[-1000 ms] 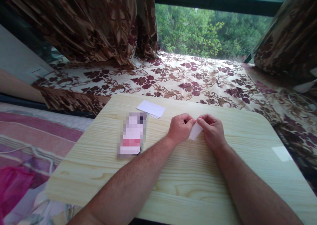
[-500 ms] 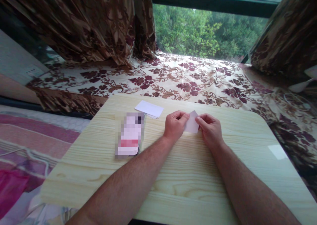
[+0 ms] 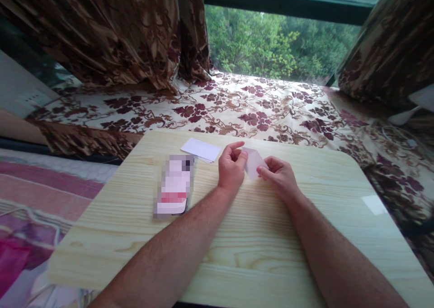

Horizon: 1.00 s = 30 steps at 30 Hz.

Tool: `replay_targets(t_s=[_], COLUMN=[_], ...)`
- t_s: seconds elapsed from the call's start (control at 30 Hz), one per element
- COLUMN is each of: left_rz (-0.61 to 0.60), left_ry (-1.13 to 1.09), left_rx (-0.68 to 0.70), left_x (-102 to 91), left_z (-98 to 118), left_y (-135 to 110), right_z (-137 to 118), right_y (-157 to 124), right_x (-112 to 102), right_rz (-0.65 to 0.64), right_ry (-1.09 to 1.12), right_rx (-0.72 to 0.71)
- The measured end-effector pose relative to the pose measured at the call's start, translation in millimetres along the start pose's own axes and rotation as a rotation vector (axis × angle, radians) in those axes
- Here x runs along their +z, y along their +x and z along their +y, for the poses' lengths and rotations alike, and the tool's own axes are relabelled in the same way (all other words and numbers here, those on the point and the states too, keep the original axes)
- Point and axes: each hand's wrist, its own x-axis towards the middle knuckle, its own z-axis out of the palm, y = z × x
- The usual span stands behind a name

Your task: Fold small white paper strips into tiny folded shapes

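"Over the middle of the table (image 3: 237, 240), what are the two hands doing?"

"They are sharing one small piece of paper (image 3: 253, 163). The left hand (image 3: 231, 170) is pinching its left edge between thumb and fingers, one finger sticking out above. The right hand (image 3: 281, 178) is gripping the lower right edge, its thumb lying on top."

"Is the paper touching the table?"

"I cannot tell. It is tilting between the hands and showing an angular outline, with one corner pointing up."

"What is lying near them?"

"Just left of the left hand, a stack of white paper (image 3: 200, 150) is lying toward the far edge. Closer in, beside the left forearm, a phone (image 3: 173, 186) is resting, its surface showing as coarse blocks."

"And on the right?"

"Near the table's right edge a white patch (image 3: 374, 205) is showing; whether paper or reflected light, I cannot tell."

"Beyond that?"

"Flowered cloth (image 3: 257, 102) is covering the ledge, curtains (image 3: 135, 37) are hanging beside the window, and green trees (image 3: 251, 41) are showing outside."
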Motion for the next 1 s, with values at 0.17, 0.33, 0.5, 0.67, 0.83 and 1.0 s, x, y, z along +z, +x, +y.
replay_targets(t_s=[0.17,0.33,0.5,0.67,0.83,1.0], left_rz=[-0.021,-0.11,-0.197,-0.144,-0.069,-0.097], left_ry=[0.024,0.088,0.204,0.217,0.103,0.107], left_rx=[-0.02,-0.002,0.006,0.011,0.001,0.003], left_x=[0.7,1.4,2.6,2.2,1.5,2.1], left_z=[2,6,6,1,-1,-1], left_y=[-1,-5,-8,-7,-2,-3], right_z=[3,11,13,10,8,11], right_y=[0,3,6,5,5,4], right_x=[0,1,0,-1,0,-2], right_rz=[0.088,0.268,0.352,0.291,0.215,0.216], right_ry=[0.029,0.212,0.209,0.202,0.232,0.193], right_rx=[-0.008,-0.022,-0.059,-0.06,-0.068,-0.063])
